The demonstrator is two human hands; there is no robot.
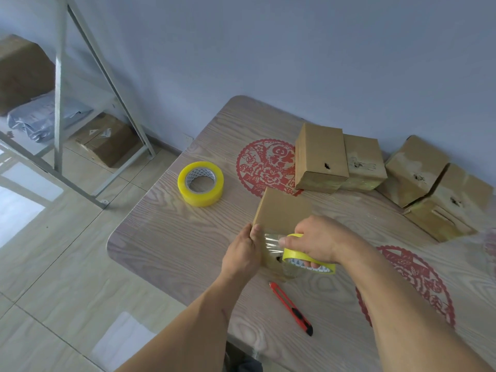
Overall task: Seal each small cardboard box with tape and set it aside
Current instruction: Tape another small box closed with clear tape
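A small cardboard box (283, 210) stands on the wooden table (171, 237) near its front. My left hand (243, 255) grips the box's left near edge, thumb on top. My right hand (320, 241) holds a thin yellow tape roll (308, 260) against the box's near face, fingers through its core. A clear strip of tape (272, 244) stretches from the roll onto the box. A second, thicker yellow tape roll (200, 183) lies flat to the left.
Several cardboard boxes (320, 162) (434, 183) sit along the wall at the back right. A red utility knife (292, 308) lies near the front edge. Red paper-cut decorations (261, 167) mark the tabletop. A metal shelf frame (60, 84) with parcels stands to the left.
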